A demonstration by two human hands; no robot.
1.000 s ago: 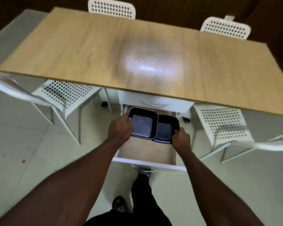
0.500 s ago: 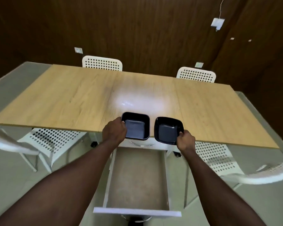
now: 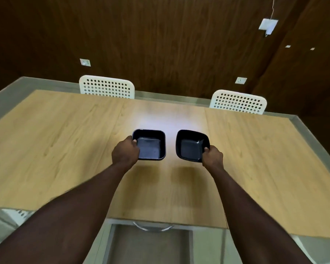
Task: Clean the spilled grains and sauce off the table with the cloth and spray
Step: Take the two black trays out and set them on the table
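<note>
I hold two empty black bowls over the middle of the wooden table (image 3: pixel 55 149), my left hand (image 3: pixel 125 155) pinching the near rim of the left bowl (image 3: pixel 151 144), my right hand (image 3: pixel 212 156) clamped on the corner of the right bowl (image 3: pixel 191 145). No cloth, spray, grains or sauce are in view. The right bowl tilts; gripped by one corner, it could slip and clatter down.
</note>
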